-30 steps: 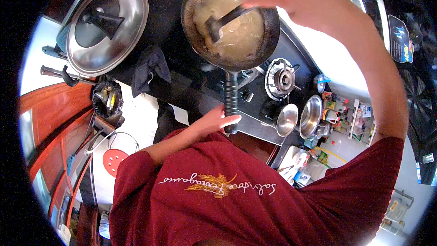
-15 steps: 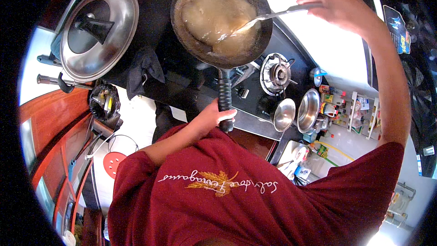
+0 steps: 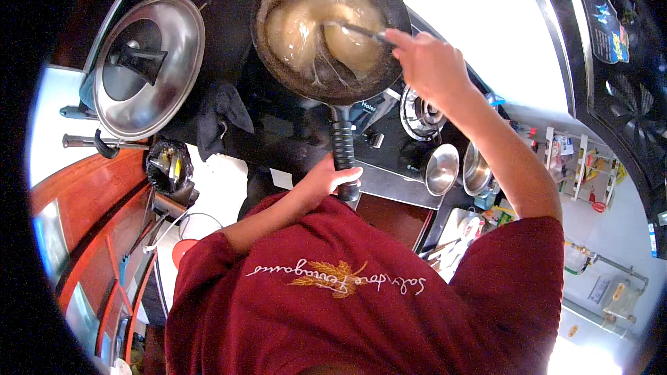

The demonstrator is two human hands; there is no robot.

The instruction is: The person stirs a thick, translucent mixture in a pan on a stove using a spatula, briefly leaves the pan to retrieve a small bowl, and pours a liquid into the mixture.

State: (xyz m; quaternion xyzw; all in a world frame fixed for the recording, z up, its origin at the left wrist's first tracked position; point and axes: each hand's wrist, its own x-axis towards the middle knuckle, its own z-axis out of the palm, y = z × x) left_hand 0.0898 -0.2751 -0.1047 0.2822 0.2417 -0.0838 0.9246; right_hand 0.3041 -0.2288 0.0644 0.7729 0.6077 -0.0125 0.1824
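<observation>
A dark wok (image 3: 267, 52) holds a thick, pale brown, glossy mixture (image 3: 288, 28). My left hand (image 3: 325, 179) is wrapped round the end of the wok's black ribbed handle (image 3: 342, 140). My right hand (image 3: 432, 62), palm down over the wok's right rim, grips a long-handled metal spatula (image 3: 358, 30). The spatula's head is sunk in the mixture near the middle, so its shape is hidden. Below it a streaked path shows the dark wok bottom between two mounds of the mixture.
A domed steel lid (image 3: 184, 35) stands at the left, beside a dark cloth (image 3: 222, 118). Right of the handle is a gas burner (image 3: 417, 114), partly behind my right arm. Steel bowls (image 3: 442, 170) sit past it. A lined bin (image 3: 170, 167) stands lower left.
My right hand has come left and down, closer to the wok. The spatula has swept left through the mixture, parting it. My left hand keeps its grip on the handle.
</observation>
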